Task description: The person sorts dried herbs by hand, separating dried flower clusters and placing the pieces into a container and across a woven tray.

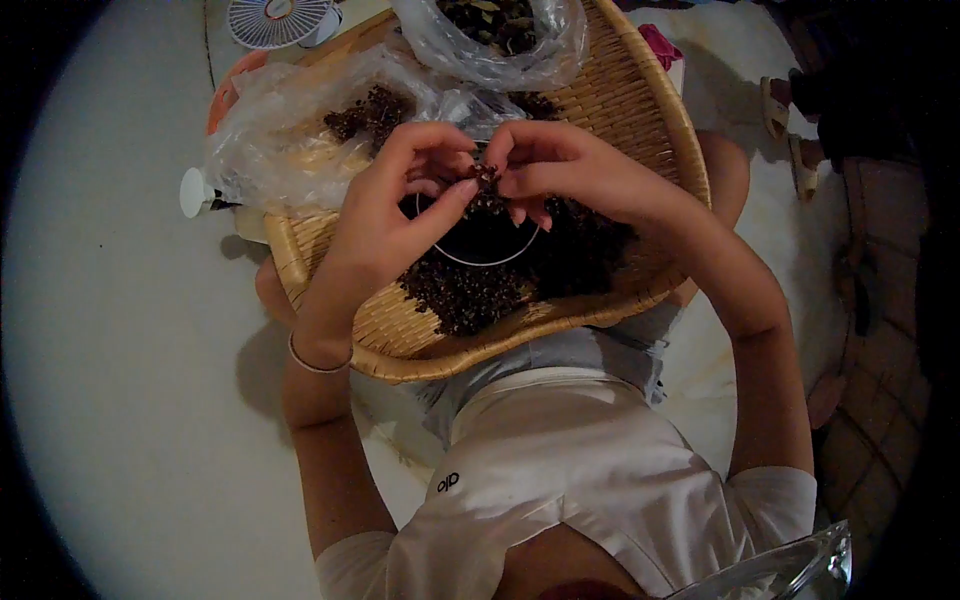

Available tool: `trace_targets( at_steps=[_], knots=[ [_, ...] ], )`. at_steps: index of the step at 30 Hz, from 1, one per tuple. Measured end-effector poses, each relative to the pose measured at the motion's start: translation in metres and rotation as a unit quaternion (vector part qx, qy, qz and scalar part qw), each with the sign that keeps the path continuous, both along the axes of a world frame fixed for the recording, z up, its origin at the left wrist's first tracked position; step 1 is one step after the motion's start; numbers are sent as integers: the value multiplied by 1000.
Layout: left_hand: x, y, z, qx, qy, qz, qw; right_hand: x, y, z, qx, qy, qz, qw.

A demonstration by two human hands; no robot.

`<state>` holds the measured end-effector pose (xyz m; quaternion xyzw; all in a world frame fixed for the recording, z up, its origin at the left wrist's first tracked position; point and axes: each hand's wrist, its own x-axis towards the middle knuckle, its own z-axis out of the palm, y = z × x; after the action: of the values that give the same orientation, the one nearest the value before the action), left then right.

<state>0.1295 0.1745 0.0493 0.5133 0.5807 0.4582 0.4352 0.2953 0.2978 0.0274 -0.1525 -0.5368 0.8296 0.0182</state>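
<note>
Between the fingertips of my left hand (400, 205) and my right hand (565, 170) is a small dark dried cluster (486, 182) that looks like a sprig with tiny berries. Both hands pinch it, close together. Directly under them sits a dark bowl with a thin pale rim (482, 264), its inside in shadow and partly covered by the hands. Around the bowl, a heap of dark dried clusters (465, 298) lies on a woven basket tray (640, 110), which rests across the person's lap.
A clear plastic bag (265, 135) with more dark clusters (372, 115) lies at the tray's left. Another plastic bag (565, 55) holding dried leaves (490, 22) stands at the back. A small white fan (278, 20) is beyond. Another person's sandalled feet (803, 165) show at right.
</note>
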Motion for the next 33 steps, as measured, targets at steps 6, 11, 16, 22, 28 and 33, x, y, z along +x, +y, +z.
trace_targets(
  at_steps=[6, 11, 16, 22, 28, 33],
  knots=[
    [-2, 0, -4, -22, -72, 4, 997, 2, 1, -1, -42, -17, 9, 999],
    [0, 2, -1, -36, -95, 11, 995, 1, 1, -2, -53, -11, 5, 998],
    [-1, 3, 0, -54, -119, 0, 991, 1, 1, 0, -36, -17, 10, 999],
    [-2, 5, -3, -65, -122, -9, 990, 0, 1, 1, -37, -14, 10, 999],
    [-2, 6, -7, -80, -139, 2, 987, -1, 1, -3, 8, -6, 18, 1000],
    [0, 7, -8, -66, -115, 16, 991, -2, 0, -2, 5, -25, 3, 1000]
  ],
)
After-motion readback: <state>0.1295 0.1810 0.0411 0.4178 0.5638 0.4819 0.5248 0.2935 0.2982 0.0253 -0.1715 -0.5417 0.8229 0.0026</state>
